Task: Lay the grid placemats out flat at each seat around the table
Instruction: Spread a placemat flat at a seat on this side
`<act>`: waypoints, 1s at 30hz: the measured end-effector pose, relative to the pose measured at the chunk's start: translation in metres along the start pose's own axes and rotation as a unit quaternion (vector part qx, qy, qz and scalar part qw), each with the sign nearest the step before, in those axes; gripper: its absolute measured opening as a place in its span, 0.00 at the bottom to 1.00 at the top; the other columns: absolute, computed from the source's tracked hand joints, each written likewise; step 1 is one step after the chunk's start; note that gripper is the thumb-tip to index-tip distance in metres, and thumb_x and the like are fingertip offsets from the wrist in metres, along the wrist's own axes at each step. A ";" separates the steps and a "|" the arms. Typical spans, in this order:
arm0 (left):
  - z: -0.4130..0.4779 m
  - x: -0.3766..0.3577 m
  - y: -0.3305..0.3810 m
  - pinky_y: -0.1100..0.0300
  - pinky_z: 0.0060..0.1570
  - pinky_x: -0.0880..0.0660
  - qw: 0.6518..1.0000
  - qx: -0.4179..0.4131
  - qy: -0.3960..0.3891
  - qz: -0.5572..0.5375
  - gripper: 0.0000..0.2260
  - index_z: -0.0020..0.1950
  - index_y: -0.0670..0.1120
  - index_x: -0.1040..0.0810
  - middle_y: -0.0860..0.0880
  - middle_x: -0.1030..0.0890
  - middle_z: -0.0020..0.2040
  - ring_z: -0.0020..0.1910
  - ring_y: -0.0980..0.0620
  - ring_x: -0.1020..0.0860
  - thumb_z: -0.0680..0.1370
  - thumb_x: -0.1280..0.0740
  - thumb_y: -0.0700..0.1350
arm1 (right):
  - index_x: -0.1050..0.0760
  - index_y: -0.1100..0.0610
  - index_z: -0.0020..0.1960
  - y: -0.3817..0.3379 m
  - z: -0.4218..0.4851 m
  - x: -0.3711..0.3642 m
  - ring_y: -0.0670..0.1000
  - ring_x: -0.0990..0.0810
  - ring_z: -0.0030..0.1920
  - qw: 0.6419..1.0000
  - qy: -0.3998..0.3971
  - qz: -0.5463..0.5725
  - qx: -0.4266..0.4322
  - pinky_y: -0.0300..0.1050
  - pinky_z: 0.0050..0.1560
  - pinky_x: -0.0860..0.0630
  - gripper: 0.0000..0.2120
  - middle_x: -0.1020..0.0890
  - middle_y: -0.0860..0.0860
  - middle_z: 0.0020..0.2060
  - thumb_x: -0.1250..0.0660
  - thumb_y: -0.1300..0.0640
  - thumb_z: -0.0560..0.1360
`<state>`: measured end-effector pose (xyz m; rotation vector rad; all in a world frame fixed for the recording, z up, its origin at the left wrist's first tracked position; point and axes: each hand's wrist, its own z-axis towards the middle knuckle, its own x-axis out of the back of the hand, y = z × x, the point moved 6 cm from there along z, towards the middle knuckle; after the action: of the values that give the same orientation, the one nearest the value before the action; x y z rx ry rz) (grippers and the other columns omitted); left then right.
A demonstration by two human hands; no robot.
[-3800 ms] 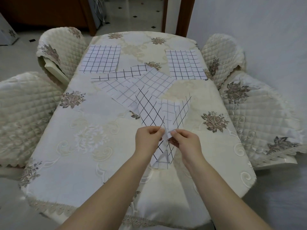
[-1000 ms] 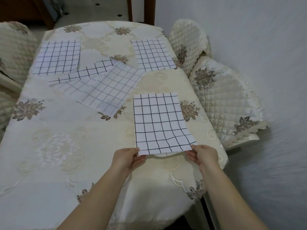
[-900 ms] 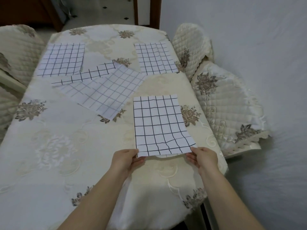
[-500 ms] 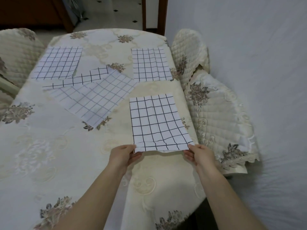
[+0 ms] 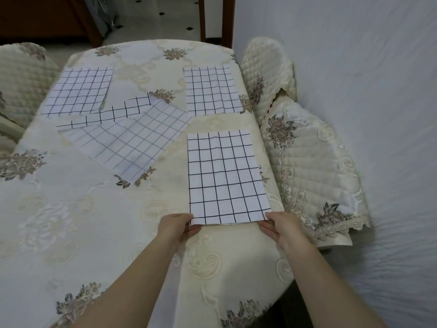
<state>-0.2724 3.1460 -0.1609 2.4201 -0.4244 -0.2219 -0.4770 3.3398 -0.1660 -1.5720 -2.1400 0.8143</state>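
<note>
Placemats first, reading the table (image 5: 71, 209) as a clock with the person at 6 and sweeping from the left. One quilted chair cover (image 5: 21, 74) shows out at 10. Just inside it, the far-left placemat (image 5: 79, 91) lies flat at 11. Toward the centre sits the loose heap (image 5: 132, 143): one mat paler side up and skewed, with a gridded strip (image 5: 111, 114) of a second along its far edge; which overlaps which, I cannot tell. Neither is placed yet.

Now the action: the left hand (image 5: 176, 224) pinches the near-left corner of the near placemat (image 5: 225, 176), thumb on top, fingers curled beneath. That mat lies spread at about 4, its right side running close along the table edge. Beyond it, the far-right placemat (image 5: 211, 89) lies flat at 1. The right hand (image 5: 280, 224) is clamped on the near-right corner the same way. Past the edge, two more: the far cover (image 5: 267, 67) at 2, the near cover (image 5: 314, 166) at 3.

The danger? The near edge looks lifted slightly off the cloth, so a careless release could leave a ripple, and a faint wave shows near the far end. A tug toward 3 could carry the right side over the rim.

The count: five placemats by my reading, three flat, two heaped; three chair covers; two hands.
</note>
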 end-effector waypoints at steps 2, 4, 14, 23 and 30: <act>-0.001 0.002 -0.003 0.54 0.32 0.18 1.000 0.006 -0.001 0.005 0.02 0.47 0.32 0.25 0.37 0.21 0.41 0.35 0.41 0.18 0.76 0.34 0.31 | 0.29 0.64 0.40 0.002 0.000 0.003 0.56 0.20 0.36 1.000 0.005 -0.006 0.006 0.43 0.31 0.19 0.07 0.22 0.60 0.36 0.37 0.69 0.76; 0.001 0.004 -0.006 0.54 0.32 0.18 1.000 0.007 -0.004 0.013 0.03 0.48 0.32 0.24 0.36 0.21 0.43 0.39 0.39 0.19 0.75 0.34 0.31 | 0.29 0.63 0.41 0.004 0.001 0.006 0.56 0.20 0.36 1.000 0.011 -0.014 0.009 0.42 0.30 0.19 0.06 0.22 0.60 0.37 0.37 0.69 0.76; -0.003 0.014 -0.015 0.57 0.33 0.18 0.997 -0.020 -0.013 0.079 0.03 0.43 0.33 0.22 0.40 0.24 0.36 0.35 0.44 0.22 0.73 0.30 0.32 | 0.27 0.64 0.41 0.017 0.003 0.024 0.55 0.20 0.34 0.998 0.047 -0.035 0.012 0.41 0.27 0.20 0.05 0.21 0.59 0.36 0.33 0.70 0.74; -0.014 0.011 0.031 0.60 0.31 0.29 0.831 -0.216 0.113 0.500 0.11 0.35 0.40 0.22 0.46 0.21 0.31 0.30 0.49 0.24 0.76 0.35 0.43 | 0.23 0.60 0.39 -0.031 -0.023 0.034 0.57 0.20 0.37 0.876 0.182 -0.398 0.201 0.46 0.38 0.25 0.07 0.19 0.54 0.33 0.35 0.58 0.73; -0.006 -0.060 0.031 0.54 0.47 0.27 0.680 -0.421 0.020 0.600 0.09 0.48 0.40 0.23 0.45 0.22 0.50 0.52 0.46 0.26 0.75 0.41 0.33 | 0.21 0.61 0.55 -0.030 -0.024 -0.074 0.56 0.26 0.58 0.709 -0.001 -0.554 0.437 0.47 0.54 0.29 0.12 0.21 0.55 0.55 0.38 0.64 0.74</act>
<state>-0.3344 3.1489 -0.1334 0.8889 -1.4065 0.2057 -0.4618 3.2688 -0.1250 0.2502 -1.7168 1.0397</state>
